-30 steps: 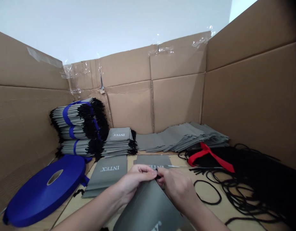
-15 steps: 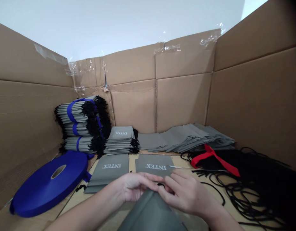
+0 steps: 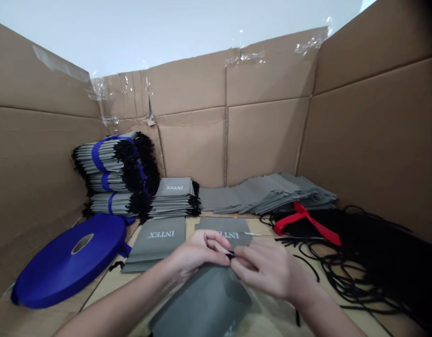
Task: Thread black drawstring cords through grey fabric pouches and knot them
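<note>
Between my two hands is the top corner of a grey fabric pouch (image 3: 202, 299), which hangs tilted toward me with part of a white print at the lower edge. A short bit of black cord (image 3: 230, 256) shows at that corner. My left hand (image 3: 202, 250) pinches the cord with thumb and fingers from the left. From the right, my right hand (image 3: 268, 267) pinches the same cord, its fingertips almost touching the left ones. Behind the hands lie grey pouches printed INTEX (image 3: 160, 236), and a thin metal rod (image 3: 251, 233) stretches behind my right hand.
At left are a large roll of blue strap (image 3: 72, 262) and blue-banded pouch bundles (image 3: 107, 173). A pouch stack (image 3: 174, 199) and spread grey pieces (image 3: 258, 194) line the back. Black cords (image 3: 373, 257) with a red tie (image 3: 307, 222) lie right. Cardboard walls (image 3: 191, 145) surround the table.
The pouch has swung left and turned flatter, showing more of its face and some print. My hands stay together at its corner, with more black cord visible. The view has shifted slightly.
</note>
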A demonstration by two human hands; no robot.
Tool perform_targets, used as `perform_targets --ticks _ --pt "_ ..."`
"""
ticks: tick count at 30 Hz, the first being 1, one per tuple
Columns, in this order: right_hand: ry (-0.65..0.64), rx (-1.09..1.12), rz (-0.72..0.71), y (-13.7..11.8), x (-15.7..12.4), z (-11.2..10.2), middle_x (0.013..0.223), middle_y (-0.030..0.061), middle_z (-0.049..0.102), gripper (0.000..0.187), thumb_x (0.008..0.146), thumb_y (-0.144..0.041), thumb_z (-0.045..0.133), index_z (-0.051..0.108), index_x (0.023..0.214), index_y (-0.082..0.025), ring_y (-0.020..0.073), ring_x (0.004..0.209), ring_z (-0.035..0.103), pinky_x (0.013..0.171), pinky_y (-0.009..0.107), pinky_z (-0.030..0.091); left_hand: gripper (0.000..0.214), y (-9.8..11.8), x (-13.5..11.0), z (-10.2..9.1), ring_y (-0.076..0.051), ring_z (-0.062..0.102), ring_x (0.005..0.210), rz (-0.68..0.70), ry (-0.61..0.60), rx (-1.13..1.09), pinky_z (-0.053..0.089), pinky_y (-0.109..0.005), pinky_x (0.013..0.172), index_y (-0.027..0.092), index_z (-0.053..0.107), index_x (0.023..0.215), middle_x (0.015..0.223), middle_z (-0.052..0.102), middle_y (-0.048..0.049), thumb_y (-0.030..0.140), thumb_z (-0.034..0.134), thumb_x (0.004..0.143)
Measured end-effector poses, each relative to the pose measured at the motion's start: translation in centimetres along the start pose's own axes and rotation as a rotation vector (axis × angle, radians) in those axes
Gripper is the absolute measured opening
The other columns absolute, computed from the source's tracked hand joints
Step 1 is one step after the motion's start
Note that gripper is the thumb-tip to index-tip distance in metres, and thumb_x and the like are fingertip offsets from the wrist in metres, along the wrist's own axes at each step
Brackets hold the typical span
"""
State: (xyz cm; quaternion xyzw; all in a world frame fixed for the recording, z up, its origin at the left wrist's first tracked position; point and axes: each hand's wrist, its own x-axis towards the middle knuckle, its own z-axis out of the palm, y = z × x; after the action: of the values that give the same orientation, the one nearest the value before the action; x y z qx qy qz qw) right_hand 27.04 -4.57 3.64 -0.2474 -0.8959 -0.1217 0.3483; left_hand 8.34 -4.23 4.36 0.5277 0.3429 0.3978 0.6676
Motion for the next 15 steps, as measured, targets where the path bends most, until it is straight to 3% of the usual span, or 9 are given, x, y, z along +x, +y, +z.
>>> perform_targets --ticks 3,8,15 --pt "0.037 0.198 0.165 0.4 0.2 0.8 0.065 0.0002 0.065 0.024 0.089 -0.022 0.041 0.062 0.077 -0.024 0.0124 0.058 0.058 0.057 0.024 0.041 0.027 0.7 0.0 -0.1 -0.011 0.058 0.061 0.174 0.075 0.189 0.041 -0.021 0.06 0.012 0.063 0.077 0.067 0.065 -0.0011 0.017 0.076 0.055" --pt "0.229 0.524 0.52 -0.4 0.3 2.9 0.074 0.0004 0.066 0.004 0.082 -0.025 0.053 0.056 0.081 -0.023 0.0144 0.064 0.061 0.061 0.024 0.047 0.008 1.0 -0.1 0.0 -0.012 0.058 0.066 0.403 0.226 0.472 0.042 -0.02 0.061 0.013 0.066 0.072 0.074 0.067 -0.0025 0.016 0.067 0.065" --pt "0.424 0.683 0.669 -1.9 0.4 4.1 0.073 0.0011 0.065 0.009 0.079 -0.03 0.058 0.057 0.078 -0.021 0.0152 0.065 0.062 0.06 0.023 0.049 0.01 0.6 -0.4 -0.1 -0.013 0.057 0.07 0.481 0.267 0.637 0.043 -0.022 0.063 0.014 0.062 0.082 0.08 0.065 -0.0033 0.017 0.061 0.072"
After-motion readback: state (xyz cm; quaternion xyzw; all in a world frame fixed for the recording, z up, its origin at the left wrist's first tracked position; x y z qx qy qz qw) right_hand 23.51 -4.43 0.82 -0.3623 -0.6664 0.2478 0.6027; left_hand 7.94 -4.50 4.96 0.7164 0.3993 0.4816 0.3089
